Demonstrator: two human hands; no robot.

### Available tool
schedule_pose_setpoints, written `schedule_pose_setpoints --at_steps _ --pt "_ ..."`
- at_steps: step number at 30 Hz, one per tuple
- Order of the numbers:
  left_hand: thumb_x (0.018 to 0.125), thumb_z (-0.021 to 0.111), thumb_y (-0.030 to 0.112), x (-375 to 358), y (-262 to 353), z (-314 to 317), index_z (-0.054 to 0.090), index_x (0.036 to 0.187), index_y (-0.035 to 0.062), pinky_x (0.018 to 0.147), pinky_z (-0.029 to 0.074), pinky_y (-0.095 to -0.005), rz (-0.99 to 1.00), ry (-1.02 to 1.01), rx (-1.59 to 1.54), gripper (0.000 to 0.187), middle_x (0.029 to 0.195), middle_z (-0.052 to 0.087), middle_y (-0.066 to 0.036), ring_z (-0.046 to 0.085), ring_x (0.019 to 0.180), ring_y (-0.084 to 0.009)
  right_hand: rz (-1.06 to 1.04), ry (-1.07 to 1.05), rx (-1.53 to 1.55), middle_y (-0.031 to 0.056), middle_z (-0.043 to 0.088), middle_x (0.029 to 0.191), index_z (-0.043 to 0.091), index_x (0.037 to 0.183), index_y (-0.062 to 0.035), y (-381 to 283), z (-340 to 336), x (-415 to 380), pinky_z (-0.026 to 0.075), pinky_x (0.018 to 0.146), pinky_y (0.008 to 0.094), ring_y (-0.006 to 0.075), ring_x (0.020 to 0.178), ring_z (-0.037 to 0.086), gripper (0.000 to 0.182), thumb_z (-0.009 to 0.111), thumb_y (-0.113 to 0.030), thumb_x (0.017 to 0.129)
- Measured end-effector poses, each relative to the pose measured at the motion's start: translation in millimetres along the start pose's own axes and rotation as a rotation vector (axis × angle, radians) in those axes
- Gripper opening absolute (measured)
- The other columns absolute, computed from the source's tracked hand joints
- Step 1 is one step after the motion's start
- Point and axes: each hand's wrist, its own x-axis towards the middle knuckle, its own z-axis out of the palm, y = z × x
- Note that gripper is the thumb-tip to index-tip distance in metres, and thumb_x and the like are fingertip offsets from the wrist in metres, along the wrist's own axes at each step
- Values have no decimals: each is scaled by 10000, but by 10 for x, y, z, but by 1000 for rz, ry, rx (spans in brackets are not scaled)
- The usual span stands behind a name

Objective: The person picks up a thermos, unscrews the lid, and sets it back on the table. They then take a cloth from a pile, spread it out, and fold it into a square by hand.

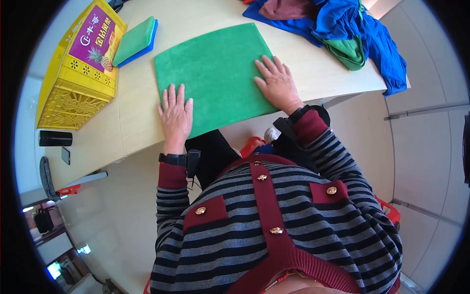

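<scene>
Both grips were laid palm-down and held wide open, with fingers extended and nothing clasped; the left grip (176, 117) was rested on the left side of the green cloth (215, 73), and the right grip (279, 84) was set across its right side, the thumb on the fabric and the outer fingers past its edge. The cloth was spread between them, extended from the front edge of the worktop (134, 125) toward the far edge; it was touched by both grips, neither being clearly nearer, and no long axis was marked by its nearly square shape. Its surface was matte, soft-looking and faintly creased; beyond the left grip, smaller green and blue cloths (134, 43) were stacked beside a glossy, pierced yellow plastic crate (81, 93) at the left end; beyond the right grip, a rumpled heap of blue, green and maroon fabric (338, 24) was draped over the right end.
</scene>
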Motion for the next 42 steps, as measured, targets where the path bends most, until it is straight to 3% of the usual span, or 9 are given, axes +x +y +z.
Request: schedule_pose_setpoints --at_steps 10,13,17,21,30,33,37,40,42 --pt "1035 438 438 -351 -112 -137 393 1532 163 1211 153 -560 96 29 -63 570 1608 328 -108 240 1507 -306 110 90 92 144 405 1553 418 1508 -136 484 -55 -265 260 1197 476 352 1458 330 581 515 -407 1003" --pt "972 589 315 -692 39 -276 464 1463 105 1204 188 -565 264 132 -128 549 1533 419 -135 342 1453 -326 -107 136 424 150 407 1549 435 1498 -136 287 -352 -512 266 1200 466 342 1463 326 607 621 -322 951" --pt "820 700 76 -848 12 -93 549 1351 63 1175 293 -534 311 242 -57 553 1446 519 -126 473 1366 -312 -340 -75 158 143 433 1530 471 1469 -121 101 -457 -693 299 1191 463 333 1456 345 660 711 -181 858" --pt "770 672 -50 -822 -169 -147 640 1174 47 1109 400 -508 353 308 -188 417 1281 637 -124 598 1224 -314 -305 -65 306 126 480 1492 528 1409 -103 232 -423 -638 361 1163 450 324 1424 402 664 740 -79 781" --pt "752 688 -31 -938 -255 -811 652 980 9 975 498 -436 309 139 -366 235 1031 689 -102 664 969 -285 -334 -62 408 119 689 1195 660 1191 -42 287 -857 -650 510 978 373 325 1144 642 408 695 -1 787" --pt "839 690 -6 -995 -393 -1044 653 954 -15 820 512 -322 58 -205 -675 121 911 677 -75 639 838 -163 -170 -546 703 101 727 953 693 1082 -13 260 -1278 -531 525 846 320 260 910 696 223 668 -23 860" --pt "874 736 103 -519 -525 -1147 665 942 -49 710 492 -285 -167 -187 -778 181 833 672 -74 604 765 -124 4 -685 740 73 693 822 702 1030 4 434 -1234 50 506 746 276 154 774 647 152 658 -96 925" --pt "887 740 161 88 -650 -880 678 968 -63 699 493 -288 -139 0 -860 247 798 691 -83 597 749 -96 -86 -458 833 49 660 769 704 985 8 528 -862 603 498 694 278 93 725 588 203 666 -188 944" --pt "882 750 187 482 -809 -526 677 977 -67 702 490 -282 -113 81 -816 280 809 685 -65 589 762 -90 49 -397 737 43 654 749 698 957 7 584 -560 940 492 670 274 88 710 587 277 684 -269 932"
